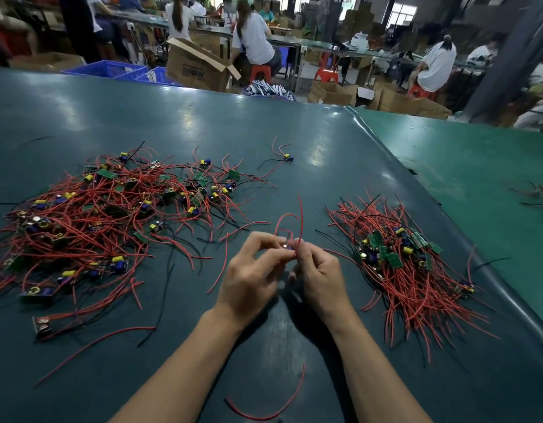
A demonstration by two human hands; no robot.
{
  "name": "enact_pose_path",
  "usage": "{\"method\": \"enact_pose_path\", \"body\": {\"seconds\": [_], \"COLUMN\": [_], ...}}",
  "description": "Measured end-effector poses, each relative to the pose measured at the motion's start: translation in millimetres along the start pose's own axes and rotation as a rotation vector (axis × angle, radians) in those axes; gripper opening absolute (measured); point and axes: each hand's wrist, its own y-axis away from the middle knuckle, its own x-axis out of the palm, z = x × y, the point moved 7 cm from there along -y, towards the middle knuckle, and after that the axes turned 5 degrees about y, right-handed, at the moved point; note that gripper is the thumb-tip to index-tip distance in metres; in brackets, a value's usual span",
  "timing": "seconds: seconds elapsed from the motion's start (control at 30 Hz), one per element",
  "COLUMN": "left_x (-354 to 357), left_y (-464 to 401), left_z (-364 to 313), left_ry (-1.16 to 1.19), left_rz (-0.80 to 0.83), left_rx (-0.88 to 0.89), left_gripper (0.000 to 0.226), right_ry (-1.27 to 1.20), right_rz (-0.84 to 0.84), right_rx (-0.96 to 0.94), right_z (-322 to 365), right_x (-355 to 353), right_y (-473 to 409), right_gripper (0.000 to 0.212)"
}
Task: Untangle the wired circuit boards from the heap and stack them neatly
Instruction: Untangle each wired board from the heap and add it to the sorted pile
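Hands, left (249, 277) and right (320, 274), pinch seemingly one wired board (288, 247).

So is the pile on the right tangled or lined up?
Lined up: the right pile's wires run roughly parallel, boards clustered together.

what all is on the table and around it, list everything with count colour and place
tangled heap: one, red and black wires, green boards, table's left
sorted stack: one, same colours, table's right
stray board: one, far centre
held board: one, mostly hidden, red wires, between the hands
loose red wire: one, near edge
table: dark green
blue crates: two, behind table
cardboard box: one, brown, behind
left hand: pinching held board
right hand: pinching it too
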Motion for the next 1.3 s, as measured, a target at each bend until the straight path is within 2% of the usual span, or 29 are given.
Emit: {"method": "enact_pose_path", "body": {"seconds": [0.1,0.23,0.33,0.4,0.53,0.63,0.7,0.77,0.87,0.97,1.1,1.23,1.3], "left_x": [9,12,8,5,-14,-24,-15,4,20,17,14,14,15], "left_y": [1,1,1,0,0,6,5,3,6,6,6,7,7], "left_z": [0,-5,-4,-1,21,36,39,36,30,32,40,45,47], "left_ry": [0.026,0.047,0.061,0.067,0.132,0.112,0.055,0.152,0.245,0.346,0.465,0.552,0.577], "left_rz": [0.108,0.143,0.079,0.025,-0.228,-0.328,-0.212,0.005,0.242,0.177,0.094,0.077,0.088], "left_rx": [0.016,0.034,0.031,0.004,-0.241,-0.462,-0.5,-0.521,-0.537,-0.597,-0.706,-0.773,-0.802], "left_gripper": [0.004,0.005,0.015,0.032,0.062,0.051,0.028,0.015,0.032,0.024,0.014,0.013,0.015], "right_ry": [-0.1,-0.309,-0.355,-0.349,-0.43,-0.467,-0.552,-0.623,-0.535,-0.438,-0.412,-0.2,-0.171], "right_rz": [0.028,0.041,0.022,0.0,-0.101,-0.176,-0.198,-0.14,-0.028,-0.023,-0.063,-0.166,-0.22], "right_rx": [-0.009,0.105,0.107,0.112,0.119,0.131,0.179,0.231,0.248,0.226,0.17,0.105,0.081], "right_z": [0,-12,-15,-15,-15,-15,-19,-20,-18,-20,-16,-15,-15], "right_x": [-7,-16,-21,-22,-26,-25,-23,-17,-8,-6,-8,-13,-14], "right_y": [-2,-5,-6,-7,-6,-4,-5,-7,-6,-6,-4,-3,-3], "right_gripper": [0.017,0.012,0.009,0.008,0.012,0.011,0.012,0.013,0.015,0.026,0.011,0.014,0.014]}}
